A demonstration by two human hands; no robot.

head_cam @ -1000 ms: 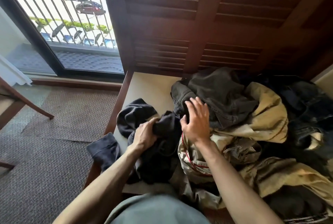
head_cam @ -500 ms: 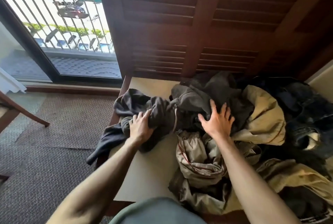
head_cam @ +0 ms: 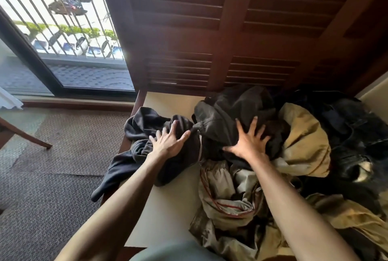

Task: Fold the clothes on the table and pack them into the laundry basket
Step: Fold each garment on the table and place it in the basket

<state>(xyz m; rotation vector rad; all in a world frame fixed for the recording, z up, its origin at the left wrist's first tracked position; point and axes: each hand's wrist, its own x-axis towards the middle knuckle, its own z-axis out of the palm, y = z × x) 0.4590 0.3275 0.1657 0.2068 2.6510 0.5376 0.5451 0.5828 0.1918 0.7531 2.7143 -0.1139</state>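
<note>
- A dark garment (head_cam: 147,134) lies bunched at the table's (head_cam: 168,208) left edge, well back from the near edge, with one end hanging over that edge toward the carpet (head_cam: 52,176).
- The left hand (head_cam: 168,145) rests flat on this garment, fingers spread wide and nearly straight, thumb pointing right; it presses the cloth and grips nothing.
- Bare pale tabletop shows between the two forearms, running to the near edge, and again at the back left corner.
- The right hand (head_cam: 247,145) lies palm down on a grey-black garment (head_cam: 231,118) at the top of the clothes pile, fingers fanned wide, thumb stretched left; it too pushes on the fabric and holds nothing.
- Below that hand, toward the near edge, sits a crumpled khaki piece (head_cam: 226,197) with a red cord.
- Right of the hand lies a tan garment (head_cam: 304,141), touching the grey-black one.
- Dark denim-like clothes (head_cam: 357,134) fill the table's right side, against the tan one.
- Brown louvred shutters (head_cam: 210,29) stand behind the table's back edge.
</note>
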